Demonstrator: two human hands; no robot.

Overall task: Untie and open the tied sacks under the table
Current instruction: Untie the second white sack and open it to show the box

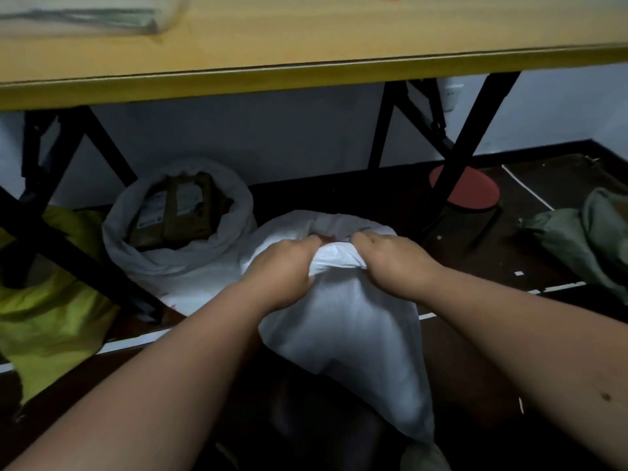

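Both hands, left hand [283, 263] and right hand [390, 258], clench fingers on the rolled mouth of the white woven sack [356, 321], open white parcel-filled sack [190, 260] at ten o'clock.

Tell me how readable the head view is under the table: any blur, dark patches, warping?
Head view: dim under the table; white sack and both hands, left and right, readable but soft; bottom centre nearly black; tabletop's top-left smeared; table edge bows from wide-angle distortion.
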